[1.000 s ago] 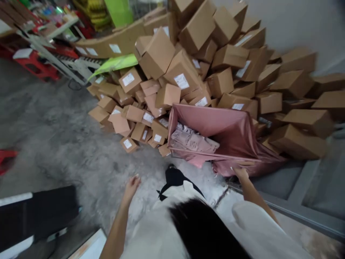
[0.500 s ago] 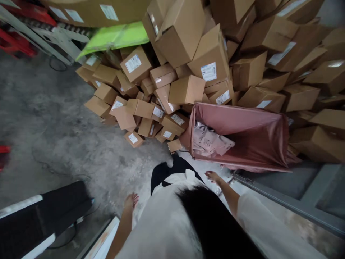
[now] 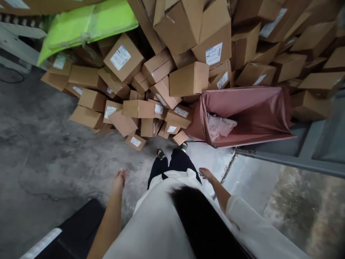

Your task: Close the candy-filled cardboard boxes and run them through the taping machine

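Note:
My left hand (image 3: pixel 122 176) hangs over the concrete floor on the left of my body. Its fingers are loosely curled, slightly blurred, and nothing shows in them. On the other side, my right hand (image 3: pixel 206 173) hangs beside my dark trousers, fingers loosely apart and holding nothing. Nearest to it is a reddish-pink fabric bin (image 3: pixel 250 140), a short way ahead and to the right. Inside the bin, at its left end, lie several pale printed bags (image 3: pixel 221 126). A small carton (image 3: pixel 180 137) rests on the floor just in front of my feet.
A large heap of cardboard boxes (image 3: pixel 188 79) spreads across the front, with shipping labels on many. A bright green sheet (image 3: pixel 88 25) lies over boxes at the left. A grey metal frame (image 3: pixel 302 160) runs along the right. Black equipment (image 3: pixel 78 230) stands behind my left hand.
My view has shifted, and the box heap sits nearer. My left hand has swung outward to the left. Both sandalled feet now show. Both hands still hold nothing.

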The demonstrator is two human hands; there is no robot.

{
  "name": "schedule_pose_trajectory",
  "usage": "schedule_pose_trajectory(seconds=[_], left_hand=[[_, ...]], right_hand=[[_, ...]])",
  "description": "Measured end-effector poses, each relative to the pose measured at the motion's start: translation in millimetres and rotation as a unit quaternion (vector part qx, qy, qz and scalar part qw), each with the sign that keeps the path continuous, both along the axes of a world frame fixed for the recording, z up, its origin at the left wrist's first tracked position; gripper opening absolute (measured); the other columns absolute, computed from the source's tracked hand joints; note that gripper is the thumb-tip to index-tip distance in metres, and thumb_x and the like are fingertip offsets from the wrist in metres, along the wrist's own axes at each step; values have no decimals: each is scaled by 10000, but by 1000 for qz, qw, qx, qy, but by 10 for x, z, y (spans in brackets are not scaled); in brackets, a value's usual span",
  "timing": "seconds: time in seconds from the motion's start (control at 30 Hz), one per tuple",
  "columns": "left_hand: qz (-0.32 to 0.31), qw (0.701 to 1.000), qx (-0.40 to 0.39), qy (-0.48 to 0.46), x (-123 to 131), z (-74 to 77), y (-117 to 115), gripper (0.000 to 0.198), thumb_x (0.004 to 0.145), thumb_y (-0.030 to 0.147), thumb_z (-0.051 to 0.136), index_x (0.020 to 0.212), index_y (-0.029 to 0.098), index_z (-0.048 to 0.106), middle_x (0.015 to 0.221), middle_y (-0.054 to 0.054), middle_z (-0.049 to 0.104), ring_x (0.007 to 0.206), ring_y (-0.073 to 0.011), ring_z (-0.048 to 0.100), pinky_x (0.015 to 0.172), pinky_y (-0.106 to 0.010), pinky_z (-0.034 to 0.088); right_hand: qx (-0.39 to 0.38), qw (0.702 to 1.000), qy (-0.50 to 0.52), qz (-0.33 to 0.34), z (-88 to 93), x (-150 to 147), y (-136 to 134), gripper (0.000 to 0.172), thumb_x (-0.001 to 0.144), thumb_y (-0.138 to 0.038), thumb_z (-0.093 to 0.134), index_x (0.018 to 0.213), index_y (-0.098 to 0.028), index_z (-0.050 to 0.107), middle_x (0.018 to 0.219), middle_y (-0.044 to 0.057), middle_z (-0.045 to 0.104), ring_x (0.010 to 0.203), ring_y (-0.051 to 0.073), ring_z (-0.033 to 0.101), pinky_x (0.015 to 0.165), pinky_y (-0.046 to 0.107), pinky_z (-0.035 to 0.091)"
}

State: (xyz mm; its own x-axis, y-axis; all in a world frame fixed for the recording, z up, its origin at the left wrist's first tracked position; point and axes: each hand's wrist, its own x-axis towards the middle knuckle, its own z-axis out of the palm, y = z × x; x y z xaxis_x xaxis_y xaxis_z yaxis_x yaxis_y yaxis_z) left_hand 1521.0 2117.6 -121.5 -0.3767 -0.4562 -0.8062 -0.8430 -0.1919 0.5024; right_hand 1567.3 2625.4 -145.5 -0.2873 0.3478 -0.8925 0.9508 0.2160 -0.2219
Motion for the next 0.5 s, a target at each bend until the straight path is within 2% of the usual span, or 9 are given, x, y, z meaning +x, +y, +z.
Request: schedule_pose_trajectory(seconds=[0.07, 0.17, 0.23, 0.33, 0.43, 0.5], left_hand=[[15, 999, -15, 29, -289, 86, -240, 148, 1064, 186, 403, 1058, 166, 549, 948, 0, 677, 803, -75, 670, 767, -189, 530], [-5, 999, -8, 31, -491, 151, -307, 124, 1042, 164, 430, 1023, 179, 551, 897, 5, 689, 777, -76, 680, 786, -184, 525], [-38, 999, 11, 3, -490, 110, -215, 85, 1013, 145, 483, 980, 169, 557, 856, -1, 688, 720, -85, 671, 758, -196, 526], [-95, 993, 37, -62, -410, -37, -4, 74, 970, 125, 545, 902, 150, 561, 813, -27, 685, 639, -108, 655, 703, -227, 529], [-136, 983, 45, -112, -397, -176, 207, 64, 940, 132, 592, 879, 140, 575, 824, -68, 698, 617, -137, 662, 690, -263, 538], [-147, 982, 47, -108, -457, -211, 318, 56, 927, 157, 631, 900, 146, 583, 887, -90, 718, 663, -147, 689, 705, -260, 545]], right_hand=[[-9, 1000, 6, -26, -23, 126, -151, 285, 1014, -355, 616, 1198, -138, 633, 1035, 52, 682, 859, 159, 665, 800, 339, 577], [-23, 997, 24, -74, -67, 249, -314, 285, 1022, -305, 581, 1247, -134, 618, 1023, 57, 697, 838, 147, 666, 768, 295, 544], [-28, 993, 38, -107, -82, 352, -377, 299, 1031, -279, 540, 1287, -139, 607, 1025, 58, 710, 849, 132, 673, 756, 257, 513], [-21, 988, 47, -146, -59, 633, -414, 317, 1046, -285, 502, 1322, -160, 592, 1058, 54, 713, 902, 124, 682, 783, 241, 509], [1, 987, 23, -158, 7, 1026, -425, 321, 1039, -348, 552, 1287, -150, 599, 1099, 70, 690, 919, 159, 678, 812, 311, 563], [12, 990, 11, -143, 36, 1243, -428, 344, 1016, -401, 604, 1245, -144, 615, 1128, 79, 671, 935, 182, 672, 824, 363, 590]])
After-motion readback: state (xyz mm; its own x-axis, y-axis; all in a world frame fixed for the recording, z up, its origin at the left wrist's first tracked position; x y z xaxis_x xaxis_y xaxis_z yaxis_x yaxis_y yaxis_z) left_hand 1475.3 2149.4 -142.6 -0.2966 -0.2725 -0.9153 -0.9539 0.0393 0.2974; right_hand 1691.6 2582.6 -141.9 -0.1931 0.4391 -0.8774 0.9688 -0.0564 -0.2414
